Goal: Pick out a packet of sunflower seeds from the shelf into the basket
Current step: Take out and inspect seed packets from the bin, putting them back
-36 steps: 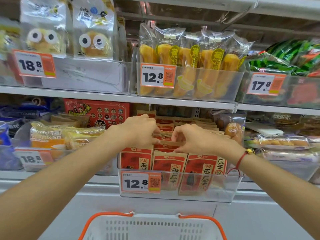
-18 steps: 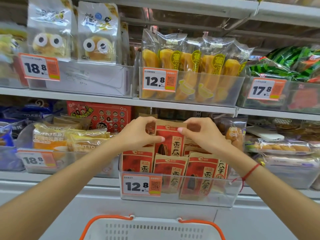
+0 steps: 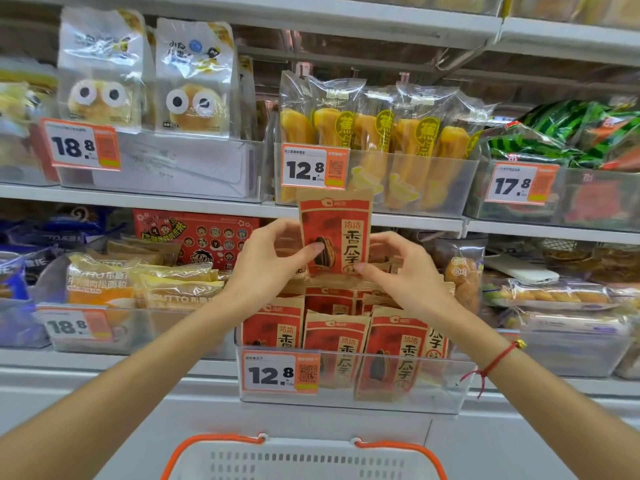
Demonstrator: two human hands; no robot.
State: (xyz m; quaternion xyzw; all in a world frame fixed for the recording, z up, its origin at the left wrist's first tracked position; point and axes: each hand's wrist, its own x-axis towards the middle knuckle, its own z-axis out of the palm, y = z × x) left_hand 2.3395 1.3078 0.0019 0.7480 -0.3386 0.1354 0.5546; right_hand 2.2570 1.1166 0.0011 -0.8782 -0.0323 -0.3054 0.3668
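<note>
Lifting clear now — half a second back the sunflower seed packet (image 3: pixel 335 233) was only poking up out of the row, and a second back both hands were still digging among the packet tops. Now it's fully out, held upright in front of the shelf edge (image 3: pixel 207 207), above the clear bin (image 3: pixel 349 398) it came from. The left hand (image 3: pixel 268 265) pinches its lower left side with the thumb on the front, and the right hand (image 3: pixel 403 268) pinches the lower right corner. So the picking part looks done to me; what's left is bringing it down to the basket (image 3: pixel 304 460), which sits right below at the bottom of the view.

Stuff you can't really see: the basket is cut off — only the far rim and orange handle show, so no idea what's inside. The fingers behind the packet are hidden, so how firm the grip is back there is a guess. The packets further back in the bin are mostly blocked by the hands and the front row.
</note>
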